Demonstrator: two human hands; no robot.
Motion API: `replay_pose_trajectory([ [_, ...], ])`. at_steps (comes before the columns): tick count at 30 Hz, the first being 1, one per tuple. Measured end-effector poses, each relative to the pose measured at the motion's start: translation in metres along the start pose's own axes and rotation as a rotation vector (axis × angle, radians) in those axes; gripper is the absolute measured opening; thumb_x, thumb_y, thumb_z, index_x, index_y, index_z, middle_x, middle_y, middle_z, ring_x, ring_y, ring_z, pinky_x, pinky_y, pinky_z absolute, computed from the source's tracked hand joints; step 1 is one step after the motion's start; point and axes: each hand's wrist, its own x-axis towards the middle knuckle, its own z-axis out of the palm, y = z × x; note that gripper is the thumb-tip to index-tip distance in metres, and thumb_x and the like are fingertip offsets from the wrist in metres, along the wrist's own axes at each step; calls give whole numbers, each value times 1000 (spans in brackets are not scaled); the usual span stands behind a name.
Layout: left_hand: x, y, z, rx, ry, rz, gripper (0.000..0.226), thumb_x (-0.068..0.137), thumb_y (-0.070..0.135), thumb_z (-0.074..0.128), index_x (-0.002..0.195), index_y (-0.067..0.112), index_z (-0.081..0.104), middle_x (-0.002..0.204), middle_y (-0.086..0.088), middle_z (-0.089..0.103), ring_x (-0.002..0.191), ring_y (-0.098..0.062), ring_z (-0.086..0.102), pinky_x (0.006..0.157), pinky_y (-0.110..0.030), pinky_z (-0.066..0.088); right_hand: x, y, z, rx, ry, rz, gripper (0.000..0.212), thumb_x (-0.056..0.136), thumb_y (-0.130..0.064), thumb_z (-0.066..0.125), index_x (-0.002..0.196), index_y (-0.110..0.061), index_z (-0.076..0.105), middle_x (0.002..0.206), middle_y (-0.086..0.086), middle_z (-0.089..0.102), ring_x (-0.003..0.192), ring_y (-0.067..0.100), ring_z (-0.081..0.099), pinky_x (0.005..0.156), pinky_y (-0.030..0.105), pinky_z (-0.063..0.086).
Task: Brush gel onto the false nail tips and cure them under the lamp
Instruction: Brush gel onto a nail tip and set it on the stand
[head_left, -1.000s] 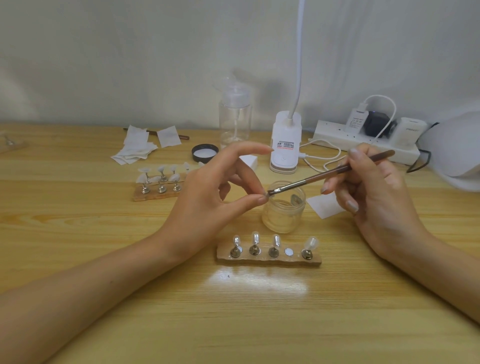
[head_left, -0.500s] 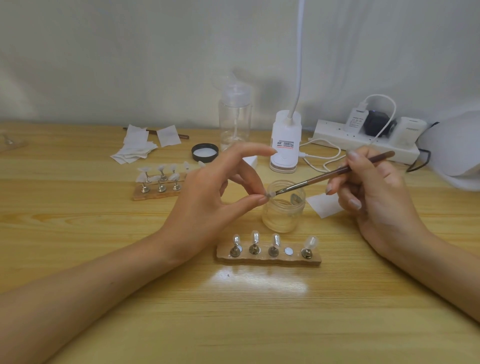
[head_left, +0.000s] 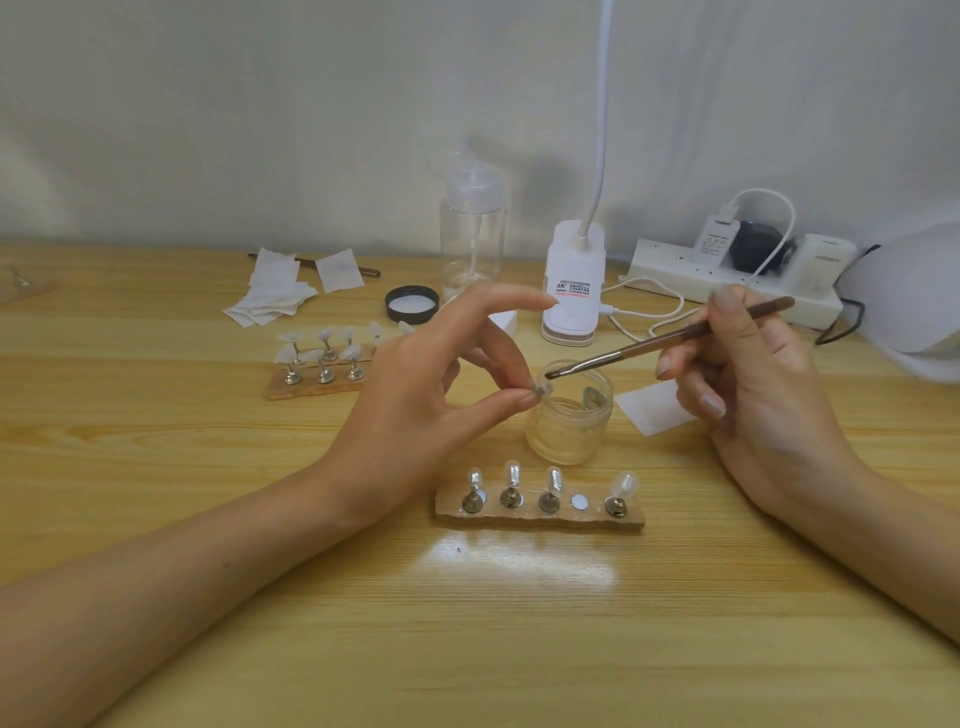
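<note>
My left hand (head_left: 436, 384) pinches a small false nail tip on its metal stand (head_left: 543, 388) between thumb and middle finger, index finger raised. My right hand (head_left: 753, 384) grips a brown-handled gel brush (head_left: 665, 343), whose bristles sit just above the held tip. Right behind the tip stands an open clear gel jar (head_left: 569, 421). In front lies a wooden holder (head_left: 540, 514) with several upright nail tips and one bare magnet spot. A second wooden holder (head_left: 317, 387) with several tips stands at the left. The white curing lamp (head_left: 914, 301) is at the right edge.
At the back stand a clear pump bottle (head_left: 471, 234), a white clip lamp base (head_left: 574, 286) and a power strip (head_left: 727, 283) with plugs and cables. A black jar lid (head_left: 411, 303), white wipes (head_left: 275, 293) and a white pad (head_left: 652, 408) lie on the wooden table (head_left: 467, 623).
The brush tip has moved slightly right and up along the held nail tip. My left hand has stayed nearly still.
</note>
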Motion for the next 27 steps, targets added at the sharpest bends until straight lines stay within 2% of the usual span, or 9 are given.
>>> replay_pose_trajectory([
  [7, 0, 0, 0, -7, -3, -27, 51, 87, 10, 77, 130, 26, 56, 83, 8, 71, 83, -10, 66, 66, -13, 37, 2, 2, -3, -10, 41, 16, 23, 98, -25, 48, 77, -18, 45, 58, 6, 65, 35, 7, 32, 41, 14, 33],
  [11, -1, 0, 1, -21, -4, -35, 51, 87, 8, 77, 130, 26, 56, 82, 8, 71, 83, -12, 67, 65, -14, 37, 0, 1, 0, -17, -17, 14, 21, 90, -33, 52, 77, -18, 44, 61, 5, 67, 36, 8, 33, 41, 15, 33],
  [13, 0, 0, 1, -22, -6, -34, 50, 87, 9, 77, 130, 25, 57, 82, 7, 71, 83, -13, 67, 64, -15, 37, 1, 2, 0, -27, 20, 40, 20, 93, -29, 52, 77, -18, 45, 59, 6, 65, 35, 7, 32, 40, 14, 32],
  [15, 0, 0, 1, -22, -6, -35, 50, 87, 10, 76, 131, 26, 56, 83, 8, 71, 84, -15, 68, 61, -22, 39, 2, 2, -2, -10, 51, 44, 22, 100, -22, 47, 78, -16, 45, 57, 7, 64, 34, 6, 31, 39, 13, 31],
  [20, 0, -1, 0, -31, -8, -42, 50, 88, 10, 76, 131, 27, 56, 84, 8, 71, 85, -16, 69, 60, -35, 41, 0, 1, 0, -17, -16, 10, 22, 93, -31, 51, 77, -19, 44, 62, 6, 67, 36, 7, 33, 40, 15, 31],
  [24, -1, -2, 1, -25, -8, -46, 49, 88, 13, 75, 131, 28, 56, 84, 9, 71, 85, -16, 68, 61, -39, 40, 2, 3, -2, -31, 45, 36, 23, 102, -21, 45, 79, -16, 46, 57, 7, 64, 34, 6, 31, 38, 14, 28],
  [27, 0, -1, 1, -28, -6, -43, 48, 88, 14, 74, 130, 27, 56, 83, 9, 71, 84, -16, 68, 60, -40, 40, 0, 1, -2, -8, 0, -7, 21, 95, -28, 49, 78, -16, 45, 60, 6, 66, 35, 5, 29, 39, 14, 28],
])
